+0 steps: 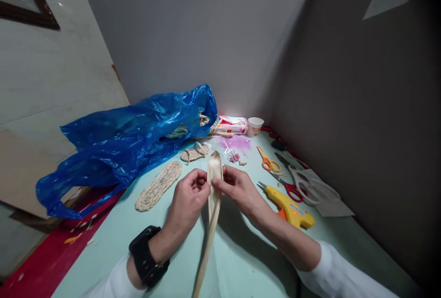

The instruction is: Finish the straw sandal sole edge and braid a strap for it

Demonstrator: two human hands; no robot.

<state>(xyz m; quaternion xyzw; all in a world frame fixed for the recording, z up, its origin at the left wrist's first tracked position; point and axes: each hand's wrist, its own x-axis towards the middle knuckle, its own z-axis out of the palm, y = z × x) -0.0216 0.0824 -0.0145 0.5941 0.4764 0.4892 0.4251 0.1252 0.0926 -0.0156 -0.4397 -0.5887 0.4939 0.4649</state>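
Note:
A pale, dry husk-like strip stands between my two hands, its broad folded top upright and a long narrow tail running down toward me. My left hand pinches its left edge, with the fingers curled. On the other edge, my right hand grips the strip, thumb across its front. To the left on the table lies a woven oval sole. A smaller braided slipper-like piece rests behind it.
A blue plastic bag with braided material fills the back left. On the right lie a yellow glue gun, orange scissors, red-handled scissors and large white-handled scissors. Behind are a paper cup, a pink-white packet and a pink binder clip.

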